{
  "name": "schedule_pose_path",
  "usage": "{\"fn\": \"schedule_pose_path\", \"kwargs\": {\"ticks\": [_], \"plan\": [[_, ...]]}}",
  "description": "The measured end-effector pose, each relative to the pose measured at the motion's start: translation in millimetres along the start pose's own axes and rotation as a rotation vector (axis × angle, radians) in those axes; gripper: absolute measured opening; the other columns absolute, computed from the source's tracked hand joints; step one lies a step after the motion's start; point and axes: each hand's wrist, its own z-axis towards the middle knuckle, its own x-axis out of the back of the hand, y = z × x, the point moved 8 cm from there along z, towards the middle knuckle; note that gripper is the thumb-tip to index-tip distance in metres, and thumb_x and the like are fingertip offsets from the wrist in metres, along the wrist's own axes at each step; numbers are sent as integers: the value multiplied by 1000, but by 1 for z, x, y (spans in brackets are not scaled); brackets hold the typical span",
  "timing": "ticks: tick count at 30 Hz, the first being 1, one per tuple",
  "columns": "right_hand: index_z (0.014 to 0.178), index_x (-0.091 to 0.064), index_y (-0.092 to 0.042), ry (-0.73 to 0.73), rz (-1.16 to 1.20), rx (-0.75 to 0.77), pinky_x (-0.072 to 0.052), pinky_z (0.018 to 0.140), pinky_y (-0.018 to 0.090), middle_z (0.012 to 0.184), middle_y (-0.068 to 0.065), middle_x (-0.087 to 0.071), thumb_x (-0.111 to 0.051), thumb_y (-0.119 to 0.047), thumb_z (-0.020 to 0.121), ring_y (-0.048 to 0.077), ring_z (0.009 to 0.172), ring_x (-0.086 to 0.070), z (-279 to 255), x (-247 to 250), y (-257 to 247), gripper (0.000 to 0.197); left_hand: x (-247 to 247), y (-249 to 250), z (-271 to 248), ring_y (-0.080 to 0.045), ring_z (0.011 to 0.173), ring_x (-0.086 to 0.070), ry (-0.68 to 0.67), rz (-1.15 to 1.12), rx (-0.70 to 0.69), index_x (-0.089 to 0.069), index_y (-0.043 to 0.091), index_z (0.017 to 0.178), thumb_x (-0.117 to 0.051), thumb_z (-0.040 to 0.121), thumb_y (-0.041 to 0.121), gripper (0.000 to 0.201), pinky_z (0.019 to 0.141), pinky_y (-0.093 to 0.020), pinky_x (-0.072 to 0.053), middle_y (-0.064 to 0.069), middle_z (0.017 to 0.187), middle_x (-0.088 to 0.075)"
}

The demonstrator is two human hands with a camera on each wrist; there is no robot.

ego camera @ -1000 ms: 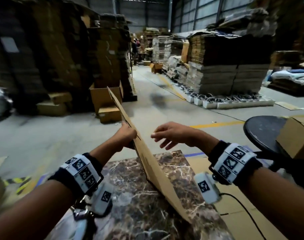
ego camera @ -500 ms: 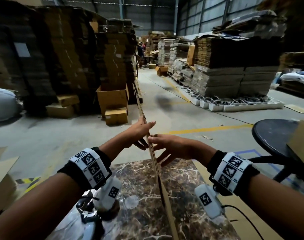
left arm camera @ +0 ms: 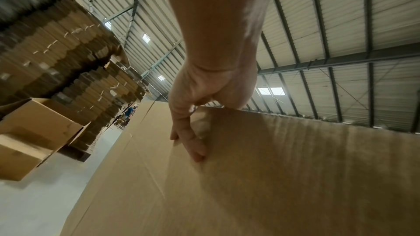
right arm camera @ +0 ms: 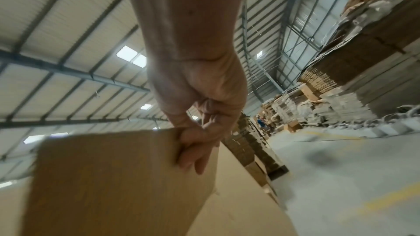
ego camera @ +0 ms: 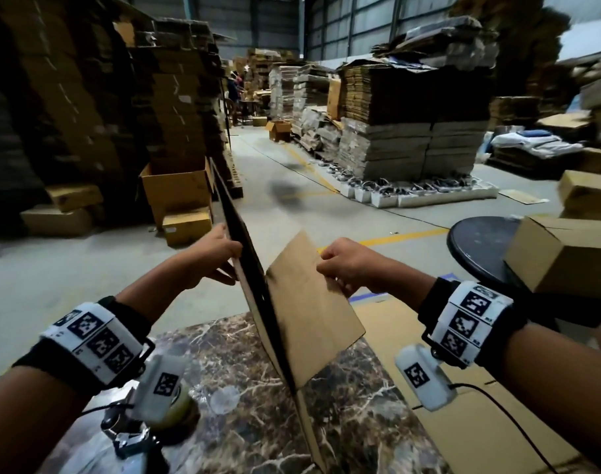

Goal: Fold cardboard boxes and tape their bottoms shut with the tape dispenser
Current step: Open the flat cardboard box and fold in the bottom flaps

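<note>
I see the flattened brown cardboard box [ego camera: 292,323] standing on edge over the marbled brown stone surface [ego camera: 244,398]. My left hand [ego camera: 217,254] pinches its far top edge; my right hand [ego camera: 347,265] pinches the right-side flap.

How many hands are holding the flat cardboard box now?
2. The left hand grips the left panel of the cardboard box; the right hand pinches the right panel's upper edge.

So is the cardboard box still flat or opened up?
Partly opened. The left hand and right hand grip separate panels of the cardboard box, which spread apart in a V.
</note>
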Motion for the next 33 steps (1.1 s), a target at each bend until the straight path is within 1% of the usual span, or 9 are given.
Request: {"fn": "schedule_pose_path", "kwargs": {"ticks": [5, 13, 15, 18, 20, 22, 24, 27, 33], "plan": [[64, -46, -13, 318, -213, -51, -32, 52, 29, 67, 8, -43, -60, -14, 84, 22, 61, -43, 4, 53, 17, 24, 18, -10, -3, -31, 69, -67, 79, 24, 17, -52, 11, 99, -47, 94, -3, 16, 60, -36, -60, -19, 86, -65], [67, -51, -10, 628, -203, -115, -32, 53, 32, 67, 8, -54, -56, -17, 82, 26, 64, -49, -7, 106, 50, 18, 52, -60, 1, -30, 81, -69, 184, -45, 132, -42, 6, 126, -48, 94, 9, 33, 56, -35, -56, -22, 105, -65], [91, -66, -5, 655, -213, -110, -45, 64, 36, 90, 13, -68, -57, -18, 85, 33, 83, -61, -10, 109, 54, 17, 50, -59, 0, -27, 89, -62, 215, -21, 125, -31, 12, 138, -51, 92, 11, 51, 61, -37, -57, -19, 117, -59], [138, -51, -15, 697, -225, -99, -47, 81, 35, 125, 15, -64, -56, -16, 90, 33, 106, -61, -16, 113, 55, 48, 44, -46, -2, -26, 100, -58, 239, -27, 60, 5, 38, 153, -52, 93, 7, 89, 58, -31, -50, -16, 143, -40], [138, -53, -18, 744, -230, -83, -48, 85, 36, 129, 15, -63, -56, -15, 91, 33, 110, -60, -21, 121, 54, 48, 42, -31, -7, -21, 96, -57, 235, 36, 12, -20, 33, 153, -50, 95, 9, 70, 58, -28, -45, -11, 141, -43], [129, -62, -18, 796, -221, -102, -48, 83, 35, 126, 14, -66, -56, -15, 91, 32, 107, -61, -24, 134, 55, 39, 45, -16, -15, -18, 80, -54, 249, 211, -19, -65, 13, 114, -46, 99, 19, 25, 61, -29, -40, -10, 108, -60], [120, -68, -17, 832, -177, -159, -46, 75, 32, 119, 12, -69, -55, -15, 93, 28, 94, -59, -29, 146, 60, 30, 47, -9, -21, -20, 79, -58, 238, 328, -51, -71, 9, 90, -42, 102, 39, 43, 67, -31, -41, -8, 93, -66], [109, -73, -15, 869, -103, -214, -44, 73, 30, 113, 9, -71, -52, -14, 94, 24, 86, -55, -36, 154, 70, 26, 34, -5, -29, -17, 93, -64, 48, 414, -108, -69, 19, 97, -51, 84, 73, 58, 78, -34, -51, 0, 102, -69], [105, -67, 9, 639, 172, -243, -41, 51, 28, 79, 18, -58, -54, -8, 93, 24, 59, -49, -28, 132, 87, 24, 65, 18, -18, -14, 92, -65, 152, 629, -233, -68, 20, 89, -83, 75, 16, 21, 75, -33, -57, 4, 93, -67]]}}
